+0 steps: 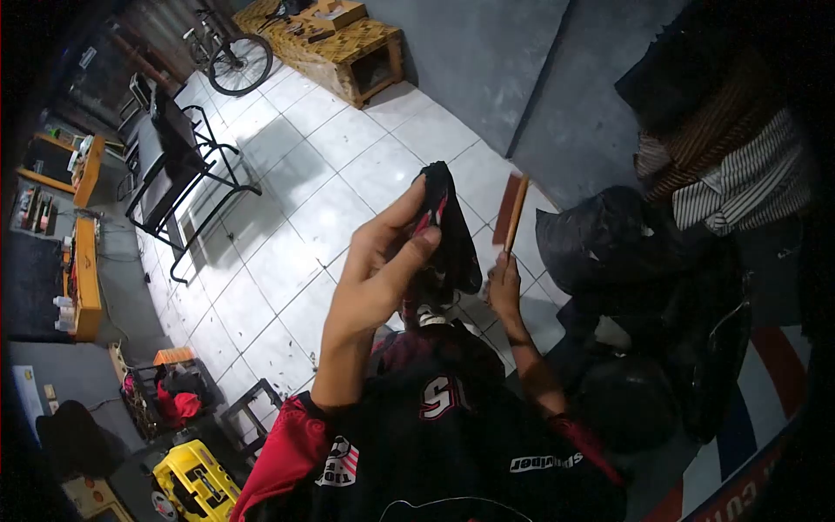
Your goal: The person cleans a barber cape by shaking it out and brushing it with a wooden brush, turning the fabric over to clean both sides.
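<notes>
My left hand (380, 268) is raised in front of my chest, thumb and fingers pinched on the edge of a folded black cloth item (454, 239) with pinkish-red marks. The cloth hangs down on the right of the fingers; its exact kind does not show. Lower and to the right, my right hand (504, 287) is wrapped round the handle of a brush (511, 211). The brush stands upright, its reddish-brown bristles on the left of the wooden back. A gap separates brush and cloth in this view.
Black bags (591, 235) and striped cloths (739, 174) are piled at the right. A black-framed chair (178, 165) stands on the white tiles at left, with a bicycle (237, 65) and low bench (348, 52) farther back. A yellow case (198, 480) lies lower left.
</notes>
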Tool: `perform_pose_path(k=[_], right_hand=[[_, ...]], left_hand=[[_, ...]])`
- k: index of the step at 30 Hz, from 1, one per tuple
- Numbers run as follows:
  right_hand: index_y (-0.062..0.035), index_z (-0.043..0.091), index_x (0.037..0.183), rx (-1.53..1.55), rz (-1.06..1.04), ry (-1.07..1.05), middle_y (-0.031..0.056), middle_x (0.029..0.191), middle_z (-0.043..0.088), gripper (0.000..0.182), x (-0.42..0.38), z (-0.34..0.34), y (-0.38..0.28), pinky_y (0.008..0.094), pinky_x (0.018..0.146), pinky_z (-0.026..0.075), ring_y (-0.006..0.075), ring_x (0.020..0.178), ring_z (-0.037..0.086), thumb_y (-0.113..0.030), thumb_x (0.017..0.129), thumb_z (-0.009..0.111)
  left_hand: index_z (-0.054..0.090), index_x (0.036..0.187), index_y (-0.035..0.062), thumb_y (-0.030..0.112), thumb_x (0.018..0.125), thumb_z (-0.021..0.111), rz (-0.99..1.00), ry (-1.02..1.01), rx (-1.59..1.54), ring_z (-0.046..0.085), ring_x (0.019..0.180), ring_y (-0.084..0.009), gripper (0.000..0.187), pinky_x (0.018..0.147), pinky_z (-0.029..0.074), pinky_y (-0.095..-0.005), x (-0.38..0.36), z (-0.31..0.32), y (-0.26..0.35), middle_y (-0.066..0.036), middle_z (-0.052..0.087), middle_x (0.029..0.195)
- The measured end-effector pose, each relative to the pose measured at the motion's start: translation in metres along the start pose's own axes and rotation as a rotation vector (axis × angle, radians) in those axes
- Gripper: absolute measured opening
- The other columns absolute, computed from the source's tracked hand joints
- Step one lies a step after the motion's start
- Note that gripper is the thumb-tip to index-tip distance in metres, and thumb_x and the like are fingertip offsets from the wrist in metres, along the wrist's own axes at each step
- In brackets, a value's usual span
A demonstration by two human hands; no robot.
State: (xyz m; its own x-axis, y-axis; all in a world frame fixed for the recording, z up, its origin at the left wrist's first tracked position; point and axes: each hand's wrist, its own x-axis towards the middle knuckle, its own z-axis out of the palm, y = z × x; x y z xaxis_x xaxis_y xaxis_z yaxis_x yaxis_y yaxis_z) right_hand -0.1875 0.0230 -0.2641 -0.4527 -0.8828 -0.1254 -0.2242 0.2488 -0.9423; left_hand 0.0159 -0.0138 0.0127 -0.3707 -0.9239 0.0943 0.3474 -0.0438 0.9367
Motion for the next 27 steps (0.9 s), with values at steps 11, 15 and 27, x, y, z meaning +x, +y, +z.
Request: perform_pose_path(k=[11, 15, 27], right_hand=[[0.0028, 0.042, 0.099, -0.223, -0.46, -0.49, 0.0161, 0.069, 0.054, 0.03, -0.036, 0.065, -0.025, 0.0417, 0.058, 0.044, 0.0325, 0.063, 0.055, -0.026, 0.092, 0.034], [0.0021, 0.042, 0.097, -0.878, -0.276, -0.755, 0.0149, 0.068, 0.055, 0.032, -0.019, 0.031, 0.125, 0.0415, 0.058, 0.045, 0.0307, 0.063, 0.056, -0.028, 0.092, 0.033], [-0.0003, 0.043, 0.08, 0.239, -0.32, -0.49, 0.007, 0.064, 0.045, 0.026, -0.053, 0.03, -0.12, 0.0301, 0.048, 0.036, 0.0159, 0.053, 0.044, -0.022, 0.092, 0.036]], left_hand=[[0.029, 0.131, -0.0054, -0.001, 0.083, 0.048, 0.162, 0.035, 0.028, 0.036, 0.119, -0.0162, 0.052, 0.099, 0.023, -0.0256, -0.016, -0.007, 0.018, -0.013, 0.039, 0.128], [0.026, 0.13, -0.0086, 0.0, 0.08, 0.047, 0.34, 0.048, -0.06, 0.039, 0.119, -0.0217, 0.055, 0.099, 0.026, -0.0287, -0.025, -0.015, 0.038, -0.018, 0.037, 0.131], [0.026, 0.131, -0.0068, -0.002, 0.084, 0.05, 0.192, 0.024, 0.361, 0.036, 0.119, -0.0159, 0.053, 0.099, 0.025, -0.0275, -0.013, -0.012, 0.002, -0.014, 0.04, 0.129]])
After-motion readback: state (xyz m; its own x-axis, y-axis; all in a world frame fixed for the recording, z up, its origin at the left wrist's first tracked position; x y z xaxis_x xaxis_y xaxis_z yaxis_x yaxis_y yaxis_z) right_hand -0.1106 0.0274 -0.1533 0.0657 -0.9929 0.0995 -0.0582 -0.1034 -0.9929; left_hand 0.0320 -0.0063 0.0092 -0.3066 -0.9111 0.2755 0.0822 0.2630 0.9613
